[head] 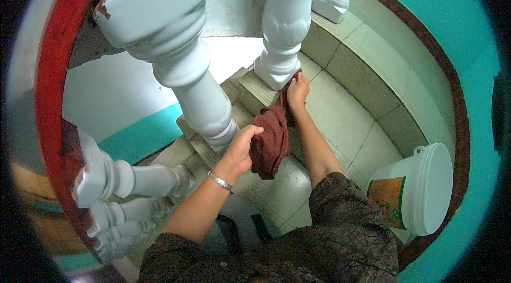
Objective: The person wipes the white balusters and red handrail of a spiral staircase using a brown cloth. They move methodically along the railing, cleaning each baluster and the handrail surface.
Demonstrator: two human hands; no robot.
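Note:
A dark red cloth (270, 137) stretches between both hands over the stair treads. My left hand (240, 148), with a silver bracelet (219, 181) at the wrist, grips its bunched lower end. At the far end, my right hand (298, 90) pinches the cloth against the square foot of a white baluster (279, 59). That foot stands on a tiled stair step (259, 87). A second white baluster (205, 111) rises just left of my left hand, apart from it. The folds hide part of the cloth's middle.
A white lidded bucket (407, 191) with a printed label stands at the right on the stairs. Tiled steps (351, 87) curve along a turquoise wall (479, 135). A red handrail (52, 83) and several more balusters (135, 179) border the left side.

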